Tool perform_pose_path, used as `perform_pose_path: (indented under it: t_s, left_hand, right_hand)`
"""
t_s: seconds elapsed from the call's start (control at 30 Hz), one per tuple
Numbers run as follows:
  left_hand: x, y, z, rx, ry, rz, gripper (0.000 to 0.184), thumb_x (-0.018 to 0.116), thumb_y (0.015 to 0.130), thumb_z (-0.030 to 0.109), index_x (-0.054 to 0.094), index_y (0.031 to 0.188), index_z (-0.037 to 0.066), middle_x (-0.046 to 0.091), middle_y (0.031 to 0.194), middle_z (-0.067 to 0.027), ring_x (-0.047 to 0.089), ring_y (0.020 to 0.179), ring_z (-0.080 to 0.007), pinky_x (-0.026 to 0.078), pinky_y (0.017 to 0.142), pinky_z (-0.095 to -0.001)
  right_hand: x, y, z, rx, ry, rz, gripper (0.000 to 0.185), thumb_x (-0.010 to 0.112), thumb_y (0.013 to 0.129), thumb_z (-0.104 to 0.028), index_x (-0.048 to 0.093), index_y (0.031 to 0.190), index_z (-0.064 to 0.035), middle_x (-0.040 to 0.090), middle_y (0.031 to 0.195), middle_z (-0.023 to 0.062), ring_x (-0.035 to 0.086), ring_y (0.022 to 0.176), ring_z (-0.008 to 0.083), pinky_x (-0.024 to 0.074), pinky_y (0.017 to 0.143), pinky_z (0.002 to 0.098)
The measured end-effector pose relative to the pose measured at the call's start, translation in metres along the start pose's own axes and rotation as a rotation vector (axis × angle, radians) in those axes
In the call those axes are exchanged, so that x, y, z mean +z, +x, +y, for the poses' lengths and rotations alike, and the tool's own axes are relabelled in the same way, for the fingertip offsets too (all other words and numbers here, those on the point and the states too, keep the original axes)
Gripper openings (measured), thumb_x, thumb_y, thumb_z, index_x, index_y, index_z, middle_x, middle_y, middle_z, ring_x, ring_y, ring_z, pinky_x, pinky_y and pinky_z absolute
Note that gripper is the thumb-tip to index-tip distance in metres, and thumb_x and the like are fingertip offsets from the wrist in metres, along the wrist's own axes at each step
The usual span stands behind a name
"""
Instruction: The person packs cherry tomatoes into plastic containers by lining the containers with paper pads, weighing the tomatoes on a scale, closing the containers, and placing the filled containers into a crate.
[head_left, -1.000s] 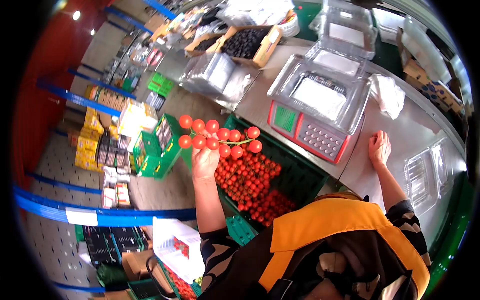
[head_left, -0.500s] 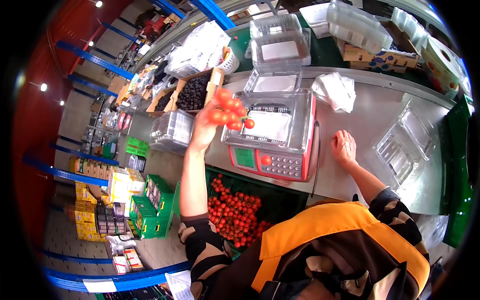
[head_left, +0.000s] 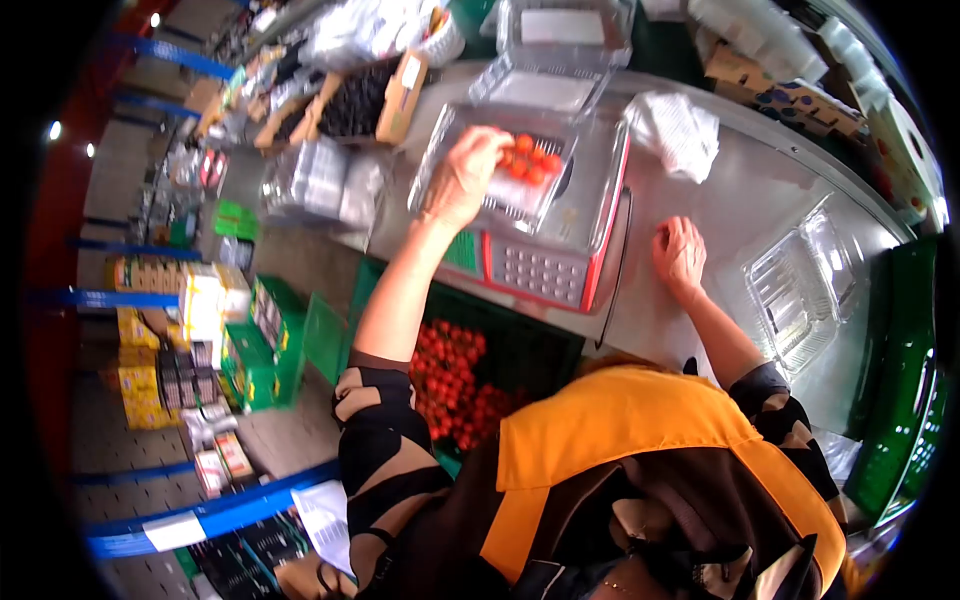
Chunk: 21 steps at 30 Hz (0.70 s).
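Note:
My left hand [head_left: 465,175] is closed at the edge of a small bunch of cherry tomatoes [head_left: 530,162], its fingertips pinching them on the left. The bunch sits low in a clear plastic punnet [head_left: 512,212] on the weighing scale. The scale [head_left: 540,270] is red and grey, with a keypad and a green display partly covered by my left wrist. On the steel counter to the right of the scale rests my right hand [head_left: 680,252], fingers stretched out and holding nothing. Many more cherry tomatoes [head_left: 450,375] fill part of a dark crate below the scale.
An open clear punnet [head_left: 795,300] lies on the counter at right. Crumpled white paper [head_left: 675,135] is behind my right hand. Stacked punnets [head_left: 320,185] and boxes of dark grapes [head_left: 352,105] stand at left. A green crate [head_left: 905,370] borders the right side.
My left hand has lowered the cherry tomatoes from above the punnet's left side into it. My right hand stays on the counter. The whole view has shifted slightly.

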<state>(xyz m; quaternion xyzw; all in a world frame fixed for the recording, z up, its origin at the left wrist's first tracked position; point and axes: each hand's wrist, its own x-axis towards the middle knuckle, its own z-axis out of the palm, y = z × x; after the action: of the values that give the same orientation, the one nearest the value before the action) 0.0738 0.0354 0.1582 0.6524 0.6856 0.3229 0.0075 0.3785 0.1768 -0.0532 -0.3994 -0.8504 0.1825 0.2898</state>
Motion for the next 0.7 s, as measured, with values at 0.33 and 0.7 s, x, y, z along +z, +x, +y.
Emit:
perform_pose_path:
  t_s: [0.33, 0.7]
  left_hand:
    - [0.030, -0.352, 0.025, -0.852, 0.099, 0.423, 0.016, 0.055, 0.100, 0.007, 0.061, 0.114, 0.002, 0.071, 0.099, -0.0123, 0.070, 0.091, -0.0206, 0.055, 0.079, -0.0321]
    - [0.131, -0.453, 0.128, -0.789, 0.283, -0.279, 0.033, 0.066, 0.074, 0.009, 0.064, 0.106, 0.015, 0.054, 0.102, -0.0091, 0.055, 0.102, -0.0276, 0.047, 0.082, -0.0388]
  right_hand:
    - [0.006, 0.005, -0.004, -0.038, -0.126, -0.042, 0.010, 0.060, 0.084, -0.015, 0.063, 0.093, -0.0106, 0.064, 0.092, 0.0117, 0.062, 0.090, 0.0336, 0.0503, 0.080, 0.0458]
    - [0.016, 0.003, 0.006, -0.066, -0.258, -0.075, 0.012, 0.059, 0.087, -0.020, 0.062, 0.095, -0.0112, 0.064, 0.097, 0.0109, 0.062, 0.093, 0.0324, 0.0494, 0.082, 0.0466]
